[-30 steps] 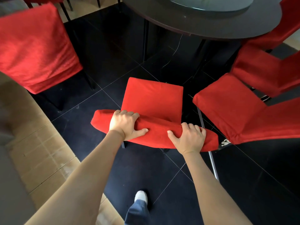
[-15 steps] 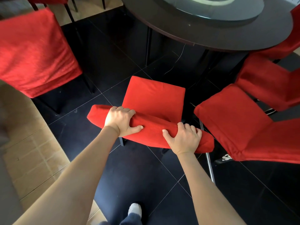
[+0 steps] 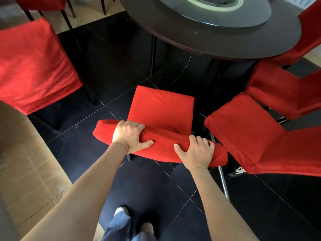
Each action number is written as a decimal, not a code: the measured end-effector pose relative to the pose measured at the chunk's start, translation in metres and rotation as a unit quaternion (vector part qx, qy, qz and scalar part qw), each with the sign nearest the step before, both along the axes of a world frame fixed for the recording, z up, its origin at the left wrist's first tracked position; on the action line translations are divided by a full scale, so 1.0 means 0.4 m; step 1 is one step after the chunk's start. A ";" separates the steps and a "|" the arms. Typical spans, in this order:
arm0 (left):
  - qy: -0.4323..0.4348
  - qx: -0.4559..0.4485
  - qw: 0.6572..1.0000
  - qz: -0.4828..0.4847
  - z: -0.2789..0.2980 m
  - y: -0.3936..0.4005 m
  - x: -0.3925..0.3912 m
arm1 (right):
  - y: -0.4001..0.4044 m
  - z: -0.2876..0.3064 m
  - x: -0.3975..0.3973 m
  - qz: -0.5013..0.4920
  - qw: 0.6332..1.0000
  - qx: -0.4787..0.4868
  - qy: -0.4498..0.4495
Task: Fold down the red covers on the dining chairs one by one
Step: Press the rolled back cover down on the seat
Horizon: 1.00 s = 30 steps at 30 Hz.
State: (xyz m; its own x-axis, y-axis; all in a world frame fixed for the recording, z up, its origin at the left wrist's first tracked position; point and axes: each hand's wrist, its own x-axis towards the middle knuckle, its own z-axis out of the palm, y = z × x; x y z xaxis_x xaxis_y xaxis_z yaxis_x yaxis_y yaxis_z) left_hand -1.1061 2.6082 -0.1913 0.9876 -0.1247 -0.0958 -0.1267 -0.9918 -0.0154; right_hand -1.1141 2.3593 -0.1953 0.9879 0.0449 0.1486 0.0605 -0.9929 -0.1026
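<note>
- The floor (image 3: 111,70) is laid in black glossy tiles with thin pale joints; along the left edge it gives way to tan tiles (image 3: 26,167).
- A round dark tabletop (image 3: 208,40) fills the upper middle, with a raised round turntable (image 3: 213,13) at its centre.
- Red-covered chairs in view, counted: five. One stands directly below the camera, one at the left (image 3: 33,66), two at the right (image 3: 257,136) (image 3: 284,91), and one shows partly at the far right edge (image 3: 309,37). A further red piece at the top left (image 3: 40,2) is too cropped to count.
- The red cover (image 3: 163,146) on the middle chair sits bunched along the top of the backrest, above the red seat (image 3: 161,108).
- Hands: two. The left hand (image 3: 129,136) grips the cover's left part, fingers curled over it, thumb in front.
- The right hand (image 3: 196,152) grips the right part the same way.
- One shoe (image 3: 120,210) and blue trouser legs (image 3: 119,226) show at the bottom.
</note>
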 end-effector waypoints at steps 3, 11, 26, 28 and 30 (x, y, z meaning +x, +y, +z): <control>0.013 -0.001 1.000 0.003 0.005 -0.002 -0.004 | -0.002 0.005 0.000 0.006 1.000 -0.008 0.019; -0.017 -0.132 0.989 0.073 0.036 0.006 -0.029 | 0.007 0.053 0.037 0.044 0.992 0.018 0.117; -0.074 -0.110 0.937 0.322 0.142 0.478 -0.128 | 0.521 0.191 0.213 0.299 0.945 0.021 0.127; -0.087 -0.111 0.929 0.341 0.153 0.562 -0.133 | 0.622 0.206 0.224 0.324 0.938 0.025 0.122; -0.096 -0.114 0.922 0.358 0.160 0.645 -0.137 | 0.726 0.220 0.233 0.343 0.931 0.027 0.120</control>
